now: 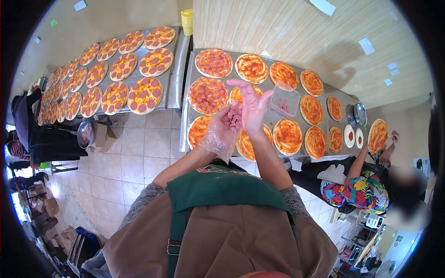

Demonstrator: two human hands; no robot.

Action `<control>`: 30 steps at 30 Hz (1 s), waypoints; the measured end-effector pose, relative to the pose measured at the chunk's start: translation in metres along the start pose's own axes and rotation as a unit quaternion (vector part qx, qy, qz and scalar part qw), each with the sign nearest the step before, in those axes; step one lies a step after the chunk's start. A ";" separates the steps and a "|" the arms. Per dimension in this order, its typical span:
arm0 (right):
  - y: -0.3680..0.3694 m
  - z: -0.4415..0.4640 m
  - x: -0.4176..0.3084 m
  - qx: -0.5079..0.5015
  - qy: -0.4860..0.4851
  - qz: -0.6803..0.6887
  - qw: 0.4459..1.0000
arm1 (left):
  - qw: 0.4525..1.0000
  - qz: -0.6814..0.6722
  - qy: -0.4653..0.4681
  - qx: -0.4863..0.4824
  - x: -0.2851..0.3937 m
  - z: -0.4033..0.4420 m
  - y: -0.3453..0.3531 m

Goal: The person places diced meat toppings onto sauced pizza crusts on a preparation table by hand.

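My left hand (219, 129), in a clear plastic glove, is cupped around a heap of diced ham (233, 120). My right hand (252, 111) is beside it, bare, with the fingers stretched out and the thumb apart. Just right of that thumb is a clear plastic container (286, 103) with some diced ham inside. Below and around my hands lie pizza bases with sauce. Ham cubes cover one pizza (208, 95) left of my hands and another pizza (213, 63) behind it. A sauced base (244, 94) is partly hidden by my right hand.
Pepperoni pizzas (115, 96) fill the left table, across a gap from mine. At the right, a person in a colourful shirt (357, 191) holds a sauced base (378, 135). A metal bowl (359, 113) and a yellow container (187, 21) stand at the tables' far edges.
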State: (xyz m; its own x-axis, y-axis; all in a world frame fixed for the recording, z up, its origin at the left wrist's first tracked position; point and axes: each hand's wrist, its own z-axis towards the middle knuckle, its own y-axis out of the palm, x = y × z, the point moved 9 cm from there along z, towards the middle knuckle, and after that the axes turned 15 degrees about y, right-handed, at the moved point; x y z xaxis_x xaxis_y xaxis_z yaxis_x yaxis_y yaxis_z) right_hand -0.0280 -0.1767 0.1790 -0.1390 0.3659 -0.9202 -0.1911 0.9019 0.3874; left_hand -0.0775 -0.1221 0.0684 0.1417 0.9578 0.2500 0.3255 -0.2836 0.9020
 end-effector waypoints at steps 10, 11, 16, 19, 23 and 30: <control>0.015 -0.035 0.017 0.109 0.022 -0.356 0.928 | 0.995 -0.085 0.039 -0.035 0.065 -0.002 -0.010; 0.025 -0.041 0.027 0.103 0.022 -0.420 0.901 | 0.994 -0.093 0.051 -0.034 0.071 -0.001 -0.013; 0.044 -0.047 0.059 0.117 0.025 -0.442 0.889 | 0.994 -0.078 0.081 0.001 0.089 -0.003 -0.035; 0.040 -0.044 0.085 0.100 0.058 -0.391 0.913 | 0.991 -0.101 0.082 -0.009 0.093 -0.009 -0.054; 0.030 -0.038 0.111 0.036 0.160 -0.198 0.966 | 0.992 -0.078 0.082 0.054 0.107 -0.024 -0.073; -0.019 -0.004 0.175 0.041 0.266 -0.221 0.937 | 0.977 -0.091 0.145 0.124 0.150 -0.048 -0.167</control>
State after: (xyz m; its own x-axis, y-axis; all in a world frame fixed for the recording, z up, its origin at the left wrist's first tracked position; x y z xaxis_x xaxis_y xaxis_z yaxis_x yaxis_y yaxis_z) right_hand -0.0524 -0.1305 0.0110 -0.5330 -0.1944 -0.8235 -0.2722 0.9609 -0.0506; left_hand -0.1552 0.0713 -0.0284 -0.1987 0.9562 0.2148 0.5417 -0.0755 0.8372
